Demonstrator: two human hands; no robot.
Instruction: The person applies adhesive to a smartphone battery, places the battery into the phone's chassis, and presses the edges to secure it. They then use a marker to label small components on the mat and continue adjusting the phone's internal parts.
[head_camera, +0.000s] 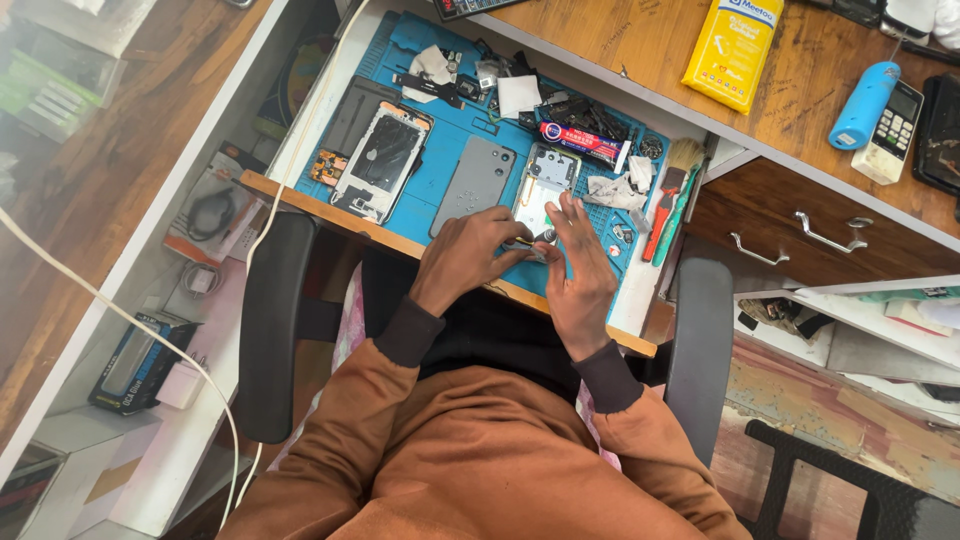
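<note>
At the near edge of the blue mat (455, 150), both hands are seen working close together. The left hand (470, 255) is closed around a slim tool whose metal tip (545, 236) shows between the hands, just at the near end of the opened phone frame (545, 185). The right hand (580, 270) is laid flat with fingers spread, pressing the frame down; nothing is gripped in it. The step would be done best with the frame kept pinned and the tool held low and steady, so that the tip is not allowed to slip across the bare internals.

Just beside the frame, towards the left, a grey back cover (474, 186) is lying face down, and further left a second stripped phone shell (380, 160). By the mat's right edge a brush (677, 180) is set. Towards the far edge, a tube of adhesive (580, 140) and small loose parts are scattered. Beyond, on the wooden desk (640, 50), a yellow packet (733, 45) and a blue cylinder (865, 105) are resting.
</note>
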